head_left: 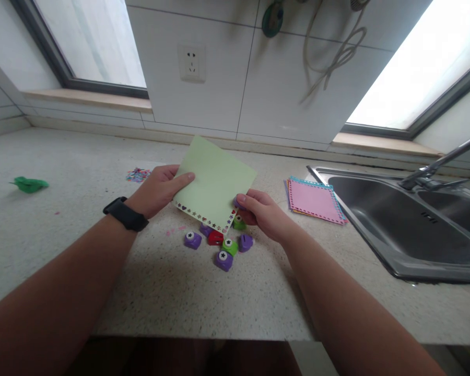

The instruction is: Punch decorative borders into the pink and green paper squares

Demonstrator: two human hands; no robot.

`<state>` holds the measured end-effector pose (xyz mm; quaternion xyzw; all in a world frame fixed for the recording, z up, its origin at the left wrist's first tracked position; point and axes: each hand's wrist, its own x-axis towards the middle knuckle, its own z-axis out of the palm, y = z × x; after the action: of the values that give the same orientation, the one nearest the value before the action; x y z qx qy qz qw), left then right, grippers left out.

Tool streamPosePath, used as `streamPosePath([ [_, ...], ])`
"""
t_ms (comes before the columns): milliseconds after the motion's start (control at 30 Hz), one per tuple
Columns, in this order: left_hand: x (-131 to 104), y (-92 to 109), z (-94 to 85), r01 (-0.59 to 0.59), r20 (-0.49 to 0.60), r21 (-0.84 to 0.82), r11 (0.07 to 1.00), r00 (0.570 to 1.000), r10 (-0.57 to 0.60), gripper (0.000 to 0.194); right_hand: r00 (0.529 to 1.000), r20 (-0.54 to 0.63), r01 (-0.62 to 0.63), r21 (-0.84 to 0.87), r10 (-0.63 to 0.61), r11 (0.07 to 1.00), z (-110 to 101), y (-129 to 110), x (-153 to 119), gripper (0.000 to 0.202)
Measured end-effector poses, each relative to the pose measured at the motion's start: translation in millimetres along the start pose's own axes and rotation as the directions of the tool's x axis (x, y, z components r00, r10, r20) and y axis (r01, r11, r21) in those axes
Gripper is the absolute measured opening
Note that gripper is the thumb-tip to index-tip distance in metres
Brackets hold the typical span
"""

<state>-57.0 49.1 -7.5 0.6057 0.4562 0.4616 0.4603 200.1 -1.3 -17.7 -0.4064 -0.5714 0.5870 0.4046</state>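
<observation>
My left hand [164,188] grips the left side of a light green sheet of paper [215,177], thumb on top. The sheet is held tilted above the counter, with cut-out hearts and stars along its near edge and the start of its right edge. At that right edge, my right hand [260,211] is closed on a purple craft punch [238,202], mostly hidden by the thumb and fingers. Below the paper lie several small punches: a purple one [192,240], a red one [215,238], a green one [230,246] and others, some partly covered by the sheet.
A stack of punched coloured paper [315,201] lies right of my hands, beside the steel sink [376,224]. Paper confetti [138,175] is heaped behind my left wrist. Pink scraps [175,230] and a green crumpled piece [30,184] lie on the speckled counter [149,292].
</observation>
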Motion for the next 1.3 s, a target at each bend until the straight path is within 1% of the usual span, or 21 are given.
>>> streamPosePath([
  [400, -1.0, 1.9, 1.5, -0.02, -0.015, 0.009, 1.0, 1.0, 0.02, 0.036, 1.0, 0.012, 0.025, 0.043, -0.026, 0.999, -0.3, 2.7, 1.7, 0.034],
  [733, -2.0, 3.2, 1.2, -0.017, -0.005, 0.026, 1.0, 1.0, 0.017, 0.036, 0.999, 0.007, 0.047, 0.025, -0.047, 0.999, -2.2, 2.6, 1.4, 0.035],
  [867, -3.9, 6.0, 1.1, -0.004, 0.01, 0.055, 0.999, 1.0, 0.003, 0.037, 0.999, -0.006, 0.041, 0.006, -0.041, 0.999, -2.3, 3.0, 1.7, 0.036],
  [1033, -4.8, 7.4, 1.1, -0.003, 0.03, 0.066, 0.998, 1.0, 0.001, 0.037, 1.0, 0.004, 0.031, 0.057, -0.031, 0.998, -1.5, 1.8, 1.6, 0.035],
  [1300, -4.1, 6.7, 0.8, 0.001, 0.022, 0.055, 0.999, 1.0, -0.003, 0.036, 0.999, 0.008, 0.036, 0.058, -0.037, 0.998, -1.4, 2.6, 1.7, 0.034],
])
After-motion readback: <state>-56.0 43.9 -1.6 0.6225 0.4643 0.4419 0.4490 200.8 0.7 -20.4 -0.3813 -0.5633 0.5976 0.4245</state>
